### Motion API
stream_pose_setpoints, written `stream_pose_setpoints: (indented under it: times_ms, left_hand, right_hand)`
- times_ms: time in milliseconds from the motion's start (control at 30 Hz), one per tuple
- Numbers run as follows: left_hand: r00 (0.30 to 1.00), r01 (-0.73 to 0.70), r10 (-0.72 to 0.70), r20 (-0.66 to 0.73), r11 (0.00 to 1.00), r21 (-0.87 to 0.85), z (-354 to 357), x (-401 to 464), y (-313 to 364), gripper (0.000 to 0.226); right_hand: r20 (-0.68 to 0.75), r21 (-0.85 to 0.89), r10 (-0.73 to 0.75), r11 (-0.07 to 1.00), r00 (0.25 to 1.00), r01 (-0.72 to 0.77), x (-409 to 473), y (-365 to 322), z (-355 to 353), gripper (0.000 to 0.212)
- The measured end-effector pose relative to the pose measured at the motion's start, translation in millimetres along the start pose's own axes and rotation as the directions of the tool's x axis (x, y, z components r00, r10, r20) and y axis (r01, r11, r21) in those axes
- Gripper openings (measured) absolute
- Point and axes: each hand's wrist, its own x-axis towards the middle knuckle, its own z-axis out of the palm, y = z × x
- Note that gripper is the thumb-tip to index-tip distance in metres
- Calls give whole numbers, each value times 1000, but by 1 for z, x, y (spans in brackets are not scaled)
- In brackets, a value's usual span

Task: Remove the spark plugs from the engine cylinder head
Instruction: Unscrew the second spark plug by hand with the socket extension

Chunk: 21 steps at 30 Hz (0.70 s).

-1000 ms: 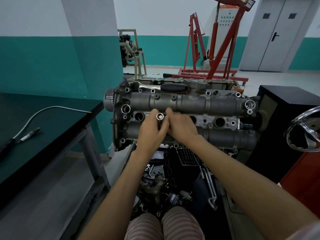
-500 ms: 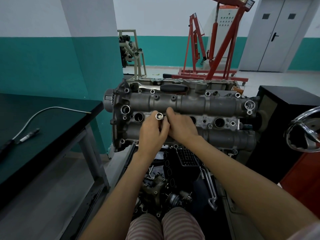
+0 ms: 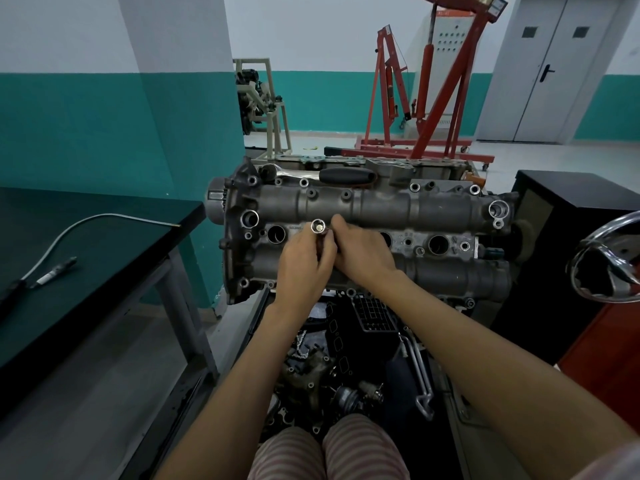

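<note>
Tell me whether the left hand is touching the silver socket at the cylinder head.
Touching. The head view shows the left hand with its fingers curled round the silver socket just below its open end, no gap between them, over the cylinder head.

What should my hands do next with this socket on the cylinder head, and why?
Probably keep turning the socket by the fingers: both hands, left and right, grip it over a plug well, and the ratchet lies unused on top of the cylinder head.
</note>
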Motion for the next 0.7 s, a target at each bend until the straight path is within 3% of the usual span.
stream_pose_setpoints:
  times_ms: [233, 500, 700]
  left_hand:
    - [997, -22, 19, -80, 999, -37, 1, 3, 3, 40]
    - [998, 6, -10, -66, 998, -60, 2, 0, 1, 27]
    - [998, -16, 16, -63, 1000, -5, 3, 2, 1, 31]
  right_hand:
    - [-9, -41, 8, 999, 1000, -8, 0, -1, 2, 30]
    - [3, 9, 16, 1000, 1000, -16, 0, 0, 2, 21]
    - [-17, -13, 18, 1000, 1000, -19, -1, -1, 0, 29]
